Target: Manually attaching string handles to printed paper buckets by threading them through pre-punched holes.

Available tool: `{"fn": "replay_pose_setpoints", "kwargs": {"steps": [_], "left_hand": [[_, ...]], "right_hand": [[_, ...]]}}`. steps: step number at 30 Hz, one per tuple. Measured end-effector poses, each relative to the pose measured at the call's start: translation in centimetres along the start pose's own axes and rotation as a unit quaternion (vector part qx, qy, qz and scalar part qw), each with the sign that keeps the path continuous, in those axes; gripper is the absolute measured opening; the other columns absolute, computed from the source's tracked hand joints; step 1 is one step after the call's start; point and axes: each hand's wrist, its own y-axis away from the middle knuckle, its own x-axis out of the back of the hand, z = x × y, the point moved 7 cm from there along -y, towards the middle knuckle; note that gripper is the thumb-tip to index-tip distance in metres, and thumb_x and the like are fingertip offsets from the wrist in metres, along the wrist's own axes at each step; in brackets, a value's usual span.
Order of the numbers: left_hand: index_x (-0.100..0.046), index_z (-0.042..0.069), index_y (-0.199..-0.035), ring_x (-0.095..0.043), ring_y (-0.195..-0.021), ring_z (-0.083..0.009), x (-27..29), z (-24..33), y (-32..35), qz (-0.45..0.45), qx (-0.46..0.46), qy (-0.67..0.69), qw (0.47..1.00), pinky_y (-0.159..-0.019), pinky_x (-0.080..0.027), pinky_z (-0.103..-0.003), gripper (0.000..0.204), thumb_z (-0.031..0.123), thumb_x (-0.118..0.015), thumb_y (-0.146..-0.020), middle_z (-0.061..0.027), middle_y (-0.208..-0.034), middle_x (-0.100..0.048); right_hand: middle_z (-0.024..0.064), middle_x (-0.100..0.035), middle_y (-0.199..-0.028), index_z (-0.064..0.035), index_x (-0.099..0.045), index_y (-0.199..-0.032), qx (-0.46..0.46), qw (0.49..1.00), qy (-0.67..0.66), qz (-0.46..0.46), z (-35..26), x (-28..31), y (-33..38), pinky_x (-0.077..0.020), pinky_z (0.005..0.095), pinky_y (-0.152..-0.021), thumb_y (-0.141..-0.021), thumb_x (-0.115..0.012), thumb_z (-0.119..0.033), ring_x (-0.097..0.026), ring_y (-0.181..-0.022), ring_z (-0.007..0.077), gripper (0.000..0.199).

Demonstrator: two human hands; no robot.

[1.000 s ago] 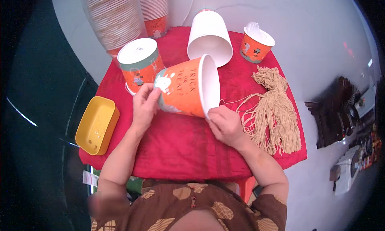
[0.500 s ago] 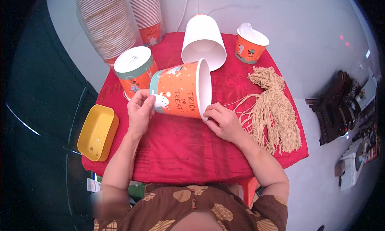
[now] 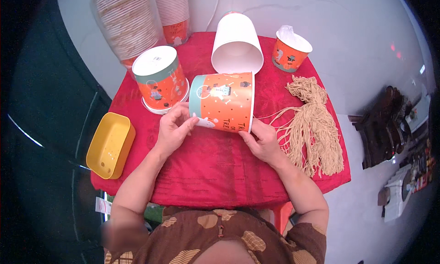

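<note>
An orange paper bucket with a green base band and cartoon figures lies on its side between my hands, its rim toward the right. My left hand is closed on the base end, thumb in front. At the rim end, my right hand pinches the edge with the thumb outside; its other fingers are partly hidden. A strand of beige string runs from beside my right hand to a bundle of beige string at the right of the table. The bucket's inside does not show.
A red cloth covers the table. At the left stand a yellow plastic box and upturned orange buckets. Tall stacks of buckets rise behind them. A white bucket lies at the back, near an upright orange bucket holding white plastic.
The bucket has been rolled about its length, so the printed letters now sit lower and other figures face up. Its rim has turned away from view, and both hands have shifted slightly right.
</note>
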Motion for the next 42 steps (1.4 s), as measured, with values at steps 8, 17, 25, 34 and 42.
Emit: {"fn": "replay_pose_setpoints", "kwargs": {"steps": [8, 17, 25, 34, 42], "left_hand": [[-0.053, 0.002, -0.088, -0.05, -0.065, -0.0029, 1.2, 1.2, -0.3, 0.053, 0.021, 0.051, 0.997, -0.056, -0.04, -0.019, 0.011, 0.007, -0.063, -0.093, 0.0001, -0.097, -0.055], [-0.055, 0.001, -0.089, -0.052, -0.065, -0.0033, 1.0, 0.9, -0.2, 0.039, 0.033, 0.062, 0.997, -0.053, -0.041, -0.018, 0.01, 0.006, -0.062, -0.093, -0.0029, -0.103, -0.057], [-0.057, 0.0, -0.088, -0.053, -0.066, -0.0037, 0.4, 1.3, -0.2, 0.04, -0.021, 0.015, 0.999, -0.053, -0.043, -0.019, 0.007, 0.003, -0.063, -0.091, -0.0042, -0.107, -0.057], [-0.058, 0.0, -0.091, -0.053, -0.071, -0.0029, 1.1, 1.4, -0.3, 0.056, 0.013, 0.023, 0.998, -0.058, -0.043, -0.019, 0.004, 0.001, -0.062, -0.091, -0.003, -0.104, -0.057], [-0.057, -0.001, -0.095, -0.054, -0.074, -0.0041, 0.5, 1.4, -0.2, 0.04, -0.05, -0.013, 0.998, -0.062, -0.045, -0.019, 0.004, -0.001, -0.06, -0.091, -0.0034, -0.106, -0.057]], "right_hand": [[0.0149, -0.06, -0.08, 0.0007, -0.063, -0.091, -0.013, 0.998, 0.018, -0.063, 0.5, -1.1, 0.1, -0.0501, 0.0386, -0.062, -0.082, -0.069, -0.005, -0.063, -0.073, 0.0316, 0.012], [0.0142, -0.061, -0.081, 0.0008, -0.064, -0.091, -0.001, 0.998, 0.036, -0.053, 0.5, -1.3, 0.1, -0.051, 0.0389, -0.063, -0.081, -0.07, -0.007, -0.063, -0.073, 0.0314, 0.014], [0.015, -0.06, -0.079, 0.0013, -0.063, -0.09, -0.01, 1.0, -0.025, 0.006, -0.2, -0.3, -0.1, -0.0487, 0.0378, -0.06, -0.08, -0.072, -0.003, -0.061, -0.07, 0.031, 0.014], [0.0147, -0.061, -0.081, 0.0017, -0.063, -0.09, -0.025, 1.0, -0.007, -0.018, 0.0, -0.4, -0.1, -0.0494, 0.0373, -0.061, -0.08, -0.07, 0.0, -0.062, -0.071, 0.0311, 0.012], [0.0042, -0.059, -0.087, -0.0015, -0.061, -0.091, -0.156, 0.968, -0.194, 0.022, 1.6, -0.5, 0.7, -0.0447, 0.0254, -0.07, -0.086, -0.067, -0.003, -0.056, -0.078, 0.0128, 0.008]]}}
